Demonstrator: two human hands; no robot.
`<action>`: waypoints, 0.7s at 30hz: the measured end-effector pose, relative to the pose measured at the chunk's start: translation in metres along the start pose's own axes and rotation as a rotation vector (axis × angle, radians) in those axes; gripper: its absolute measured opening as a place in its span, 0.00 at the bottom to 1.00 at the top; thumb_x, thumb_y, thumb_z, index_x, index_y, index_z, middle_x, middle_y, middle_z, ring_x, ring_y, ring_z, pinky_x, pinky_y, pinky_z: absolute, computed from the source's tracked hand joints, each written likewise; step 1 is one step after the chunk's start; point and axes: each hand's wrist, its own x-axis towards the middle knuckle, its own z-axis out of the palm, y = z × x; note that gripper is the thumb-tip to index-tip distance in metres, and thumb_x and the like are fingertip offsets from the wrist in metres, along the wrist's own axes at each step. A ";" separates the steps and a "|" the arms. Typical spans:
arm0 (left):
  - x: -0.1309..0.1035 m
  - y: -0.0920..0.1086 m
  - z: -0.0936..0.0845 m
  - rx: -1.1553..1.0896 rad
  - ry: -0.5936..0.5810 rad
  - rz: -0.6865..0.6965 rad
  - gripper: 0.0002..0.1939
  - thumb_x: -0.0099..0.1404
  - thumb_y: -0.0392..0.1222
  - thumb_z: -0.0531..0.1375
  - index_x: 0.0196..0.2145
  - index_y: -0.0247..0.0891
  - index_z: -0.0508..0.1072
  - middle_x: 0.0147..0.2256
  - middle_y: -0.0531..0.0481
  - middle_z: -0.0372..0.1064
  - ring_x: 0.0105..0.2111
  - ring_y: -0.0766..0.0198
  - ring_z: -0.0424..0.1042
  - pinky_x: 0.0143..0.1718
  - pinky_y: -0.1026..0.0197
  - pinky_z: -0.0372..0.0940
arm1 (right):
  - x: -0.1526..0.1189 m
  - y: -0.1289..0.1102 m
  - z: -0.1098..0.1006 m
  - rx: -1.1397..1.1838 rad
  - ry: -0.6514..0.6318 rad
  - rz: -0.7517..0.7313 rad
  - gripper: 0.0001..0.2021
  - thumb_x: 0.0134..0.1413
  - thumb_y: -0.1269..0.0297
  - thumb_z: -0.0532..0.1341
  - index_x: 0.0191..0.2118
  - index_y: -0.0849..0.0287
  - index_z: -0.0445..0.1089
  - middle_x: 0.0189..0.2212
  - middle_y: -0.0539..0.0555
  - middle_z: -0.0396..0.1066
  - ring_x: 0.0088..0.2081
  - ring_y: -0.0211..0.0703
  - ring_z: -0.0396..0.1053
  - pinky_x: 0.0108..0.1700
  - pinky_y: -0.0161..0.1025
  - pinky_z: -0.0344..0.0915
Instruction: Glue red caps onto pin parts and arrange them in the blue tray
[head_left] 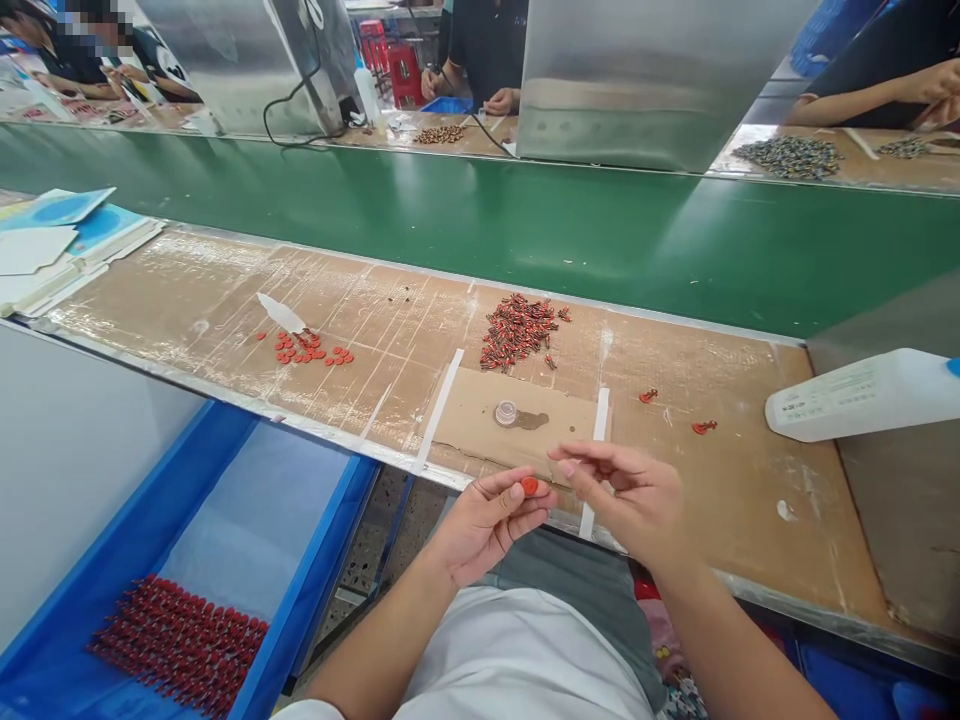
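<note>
A small round red disc (530,486) is pinched between the thumb and fingers of my left hand (487,520), just over the table's front edge. Close by on the right, my right hand (622,490) has its thumb and index fingertip drawn together; whatever they may hold is too small to make out. Beyond both hands, a small clear round cup (505,413) stands on a taped cardboard sheet (472,400) beside a dark wet stain. Behind the sheet lies a heap of small red-and-black pieces (517,330). Two red pieces with stems, one nearer (704,427) and one farther (649,396), lie to the right.
Loose red discs (300,348) lie at left by a white pointed blade-like tool (281,313). A white bottle (862,395) is at right. Below left, a blue bin (300,560) holds rows of red pieces. Past the green belt (450,220), other people work.
</note>
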 end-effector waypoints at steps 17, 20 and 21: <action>0.014 0.010 -0.012 0.031 0.011 0.051 0.15 0.55 0.37 0.71 0.41 0.35 0.79 0.36 0.46 0.78 0.33 0.66 0.78 0.37 0.67 0.74 | 0.059 0.020 -0.001 -0.180 0.009 0.010 0.17 0.54 0.49 0.63 0.38 0.60 0.78 0.28 0.56 0.78 0.25 0.41 0.74 0.30 0.38 0.72; 0.014 0.015 -0.011 -0.008 0.032 0.096 0.16 0.55 0.37 0.71 0.42 0.35 0.78 0.36 0.46 0.77 0.33 0.68 0.77 0.38 0.67 0.74 | 0.111 0.041 -0.011 -0.520 0.124 -0.095 0.17 0.57 0.51 0.61 0.43 0.59 0.77 0.32 0.56 0.78 0.30 0.43 0.75 0.36 0.41 0.72; 0.013 0.016 -0.012 -0.017 0.038 0.108 0.15 0.55 0.38 0.71 0.41 0.35 0.78 0.37 0.46 0.77 0.33 0.68 0.77 0.38 0.68 0.74 | 0.128 0.049 -0.013 -0.615 0.102 -0.091 0.17 0.57 0.53 0.61 0.44 0.60 0.76 0.33 0.57 0.78 0.32 0.44 0.75 0.38 0.42 0.72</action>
